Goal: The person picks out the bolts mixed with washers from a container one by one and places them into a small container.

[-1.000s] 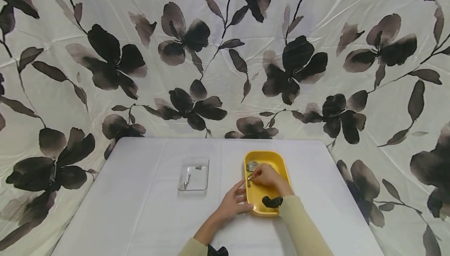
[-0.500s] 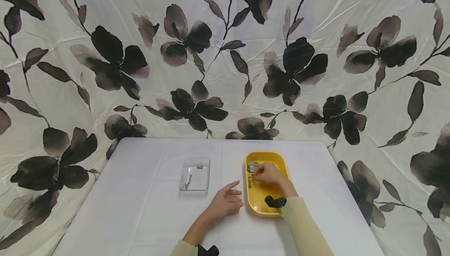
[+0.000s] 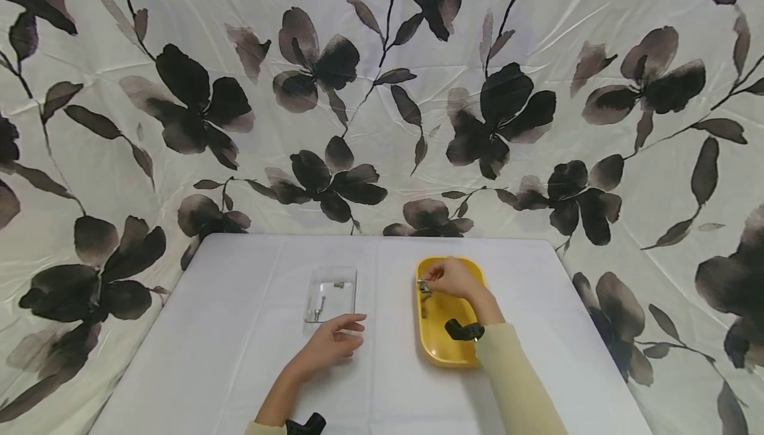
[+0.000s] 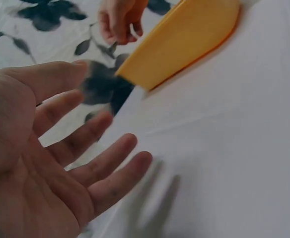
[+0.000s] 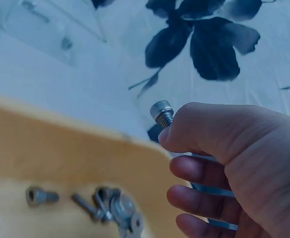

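My right hand is over the far left part of the yellow tray. Its thumb and finger pinch a silver socket-head screw, head outward, lifted above the tray in the right wrist view. Below it lie another socket-head screw and a cluster of metal hardware, somewhat blurred. My left hand hovers over the white table, just in front of the clear box. In the left wrist view its fingers are spread and relaxed, holding nothing.
Inside the clear box are a short screw and a longer screw-like piece. White cloth covers the table between box and tray. Floral fabric hangs behind the table's back edge.
My left hand has let go of the tray's left side and moved left toward the clear box. My right hand has risen from the hardware, a screw now in its fingers.
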Action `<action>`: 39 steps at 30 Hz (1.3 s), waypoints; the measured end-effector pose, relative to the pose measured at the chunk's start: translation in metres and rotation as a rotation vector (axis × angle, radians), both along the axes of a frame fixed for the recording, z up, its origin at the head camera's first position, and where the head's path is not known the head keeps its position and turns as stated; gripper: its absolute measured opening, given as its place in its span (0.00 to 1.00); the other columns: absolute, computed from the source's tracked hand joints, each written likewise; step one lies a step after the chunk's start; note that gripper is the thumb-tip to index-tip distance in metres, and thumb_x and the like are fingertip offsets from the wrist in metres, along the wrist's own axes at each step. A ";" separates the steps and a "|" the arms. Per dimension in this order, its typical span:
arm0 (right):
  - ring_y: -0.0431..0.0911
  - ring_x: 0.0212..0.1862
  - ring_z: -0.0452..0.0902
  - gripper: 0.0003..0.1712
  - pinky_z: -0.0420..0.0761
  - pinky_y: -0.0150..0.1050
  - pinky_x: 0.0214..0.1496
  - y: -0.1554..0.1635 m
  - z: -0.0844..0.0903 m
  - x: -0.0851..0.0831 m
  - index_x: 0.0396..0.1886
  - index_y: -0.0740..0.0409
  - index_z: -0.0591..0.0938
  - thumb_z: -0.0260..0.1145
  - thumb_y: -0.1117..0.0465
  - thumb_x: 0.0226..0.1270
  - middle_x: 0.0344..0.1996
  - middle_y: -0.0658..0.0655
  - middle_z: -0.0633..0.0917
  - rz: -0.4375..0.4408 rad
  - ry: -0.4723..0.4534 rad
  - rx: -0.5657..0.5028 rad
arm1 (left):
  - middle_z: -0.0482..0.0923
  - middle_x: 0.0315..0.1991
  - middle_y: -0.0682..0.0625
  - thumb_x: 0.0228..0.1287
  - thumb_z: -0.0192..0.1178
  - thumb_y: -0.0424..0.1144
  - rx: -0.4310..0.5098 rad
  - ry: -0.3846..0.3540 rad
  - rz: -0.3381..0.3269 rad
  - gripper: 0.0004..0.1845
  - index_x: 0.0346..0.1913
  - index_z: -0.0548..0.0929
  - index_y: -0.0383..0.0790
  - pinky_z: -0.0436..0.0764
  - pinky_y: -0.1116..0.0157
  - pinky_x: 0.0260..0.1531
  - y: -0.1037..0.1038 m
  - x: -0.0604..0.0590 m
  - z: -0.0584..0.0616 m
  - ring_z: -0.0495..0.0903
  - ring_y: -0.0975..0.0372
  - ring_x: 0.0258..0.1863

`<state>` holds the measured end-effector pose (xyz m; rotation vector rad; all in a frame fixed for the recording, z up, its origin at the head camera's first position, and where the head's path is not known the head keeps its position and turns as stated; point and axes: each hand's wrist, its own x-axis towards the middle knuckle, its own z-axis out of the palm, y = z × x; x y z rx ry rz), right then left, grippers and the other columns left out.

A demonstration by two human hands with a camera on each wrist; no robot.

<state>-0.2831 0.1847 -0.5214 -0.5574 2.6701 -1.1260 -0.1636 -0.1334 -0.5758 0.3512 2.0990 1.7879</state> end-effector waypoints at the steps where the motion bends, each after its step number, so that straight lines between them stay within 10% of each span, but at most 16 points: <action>1: 0.43 0.28 0.74 0.02 0.76 0.35 0.29 -0.002 0.002 -0.001 0.30 0.58 0.86 0.72 0.65 0.56 0.24 0.49 0.83 0.007 -0.002 -0.001 | 0.71 0.58 0.34 0.68 0.62 0.38 -0.018 0.000 -0.002 0.28 0.68 0.69 0.35 0.84 0.53 0.42 -0.007 0.001 0.002 0.79 0.50 0.50; 9: 0.43 0.25 0.74 0.02 0.77 0.34 0.27 -0.025 0.014 -0.007 0.28 0.56 0.85 0.71 0.66 0.55 0.23 0.49 0.82 0.049 0.013 -0.030 | 0.74 0.51 0.37 0.69 0.60 0.40 -0.124 0.011 0.060 0.24 0.64 0.73 0.34 0.84 0.53 0.40 -0.053 0.008 0.018 0.78 0.44 0.47; 22: 0.45 0.31 0.74 0.02 0.78 0.34 0.32 -0.061 0.027 -0.015 0.30 0.54 0.85 0.71 0.63 0.58 0.26 0.49 0.82 0.065 0.025 -0.078 | 0.76 0.41 0.43 0.69 0.59 0.36 -0.212 0.013 0.489 0.19 0.61 0.77 0.36 0.85 0.58 0.33 -0.077 -0.015 0.008 0.81 0.48 0.41; 39: 0.42 0.31 0.75 0.02 0.77 0.32 0.32 -0.114 0.039 -0.012 0.32 0.58 0.86 0.71 0.65 0.58 0.26 0.47 0.83 0.143 0.050 -0.110 | 0.66 0.63 0.35 0.70 0.57 0.36 -0.066 -0.106 0.446 0.30 0.72 0.63 0.43 0.84 0.57 0.44 -0.079 -0.027 -0.010 0.73 0.46 0.57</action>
